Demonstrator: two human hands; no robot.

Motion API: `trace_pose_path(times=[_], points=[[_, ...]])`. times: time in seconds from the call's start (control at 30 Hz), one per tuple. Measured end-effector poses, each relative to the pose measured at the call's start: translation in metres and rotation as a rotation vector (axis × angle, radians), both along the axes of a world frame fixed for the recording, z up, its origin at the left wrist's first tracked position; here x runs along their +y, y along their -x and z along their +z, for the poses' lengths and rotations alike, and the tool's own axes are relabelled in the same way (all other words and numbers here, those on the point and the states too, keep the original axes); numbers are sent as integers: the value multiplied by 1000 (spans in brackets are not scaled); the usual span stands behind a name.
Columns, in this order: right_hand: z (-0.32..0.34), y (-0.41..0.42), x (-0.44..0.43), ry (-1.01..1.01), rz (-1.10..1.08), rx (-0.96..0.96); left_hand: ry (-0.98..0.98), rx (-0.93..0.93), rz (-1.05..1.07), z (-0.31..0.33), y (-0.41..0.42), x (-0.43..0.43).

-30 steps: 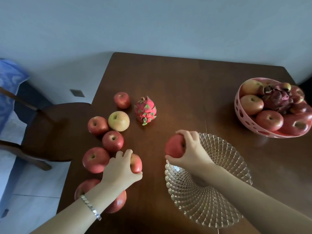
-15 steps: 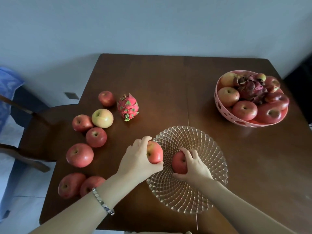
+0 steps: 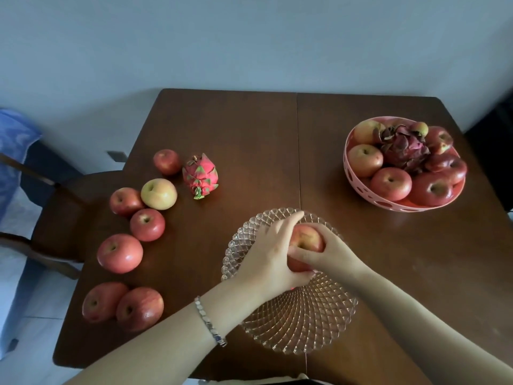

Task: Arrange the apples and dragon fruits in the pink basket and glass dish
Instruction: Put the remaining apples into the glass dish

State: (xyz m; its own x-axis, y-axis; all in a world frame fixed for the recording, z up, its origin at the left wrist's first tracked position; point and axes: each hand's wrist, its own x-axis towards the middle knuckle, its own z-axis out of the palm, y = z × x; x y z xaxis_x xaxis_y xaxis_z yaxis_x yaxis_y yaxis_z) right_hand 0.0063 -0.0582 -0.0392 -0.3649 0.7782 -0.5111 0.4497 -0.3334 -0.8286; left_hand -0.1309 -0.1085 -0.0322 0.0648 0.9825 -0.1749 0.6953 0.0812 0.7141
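The glass dish (image 3: 305, 329) sits at the front middle of the table. Over its far half, my left hand (image 3: 270, 259) and my right hand (image 3: 333, 255) meet, each closed on a red apple. One apple (image 3: 306, 237) shows between the fingers; the other (image 3: 295, 265) peeks out just below, touching it. Which hand has which apple is unclear. The pink basket (image 3: 350, 173) at the back right holds several apples and a dark dragon fruit (image 3: 404, 150). A bright pink dragon fruit (image 3: 200, 176) lies on the table to the left.
Several loose apples lie along the table's left side, among them a yellow-green one (image 3: 158, 193) and a pair near the front left corner (image 3: 122, 304). A wooden chair (image 3: 63, 207) stands off the left edge. The wall runs behind the table.
Both hands have moved right and come together over the dish. The two apples, apart half a second ago, now touch. The camera view has shifted slightly.
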Motion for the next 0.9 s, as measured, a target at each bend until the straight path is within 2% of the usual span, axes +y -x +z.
trace_pose_path(times=[0.1, 0.2, 0.3, 0.37, 0.47, 0.63, 0.9], points=[[-17, -8, 16, 125, -241, 58, 110, -18, 86, -16, 6, 2], [-36, -9, 32, 214, -338, 56, 374, -16, 218, -36, 4, 4], [-50, -1, 38, 168, -321, 17, 637, -227, 318, -48, -2, 6], [-53, 7, 39, 45, -249, -72, 730, -414, 419, -51, -4, 5], [-56, 20, 36, -63, -153, -123, 725, -541, 499, -56, -4, 3], [-65, 23, 23, -176, -184, -132, 659, -639, 546, -65, -3, -2], [-73, 16, 12, -224, -325, -124, 496, -547, 513, -75, -14, -6]])
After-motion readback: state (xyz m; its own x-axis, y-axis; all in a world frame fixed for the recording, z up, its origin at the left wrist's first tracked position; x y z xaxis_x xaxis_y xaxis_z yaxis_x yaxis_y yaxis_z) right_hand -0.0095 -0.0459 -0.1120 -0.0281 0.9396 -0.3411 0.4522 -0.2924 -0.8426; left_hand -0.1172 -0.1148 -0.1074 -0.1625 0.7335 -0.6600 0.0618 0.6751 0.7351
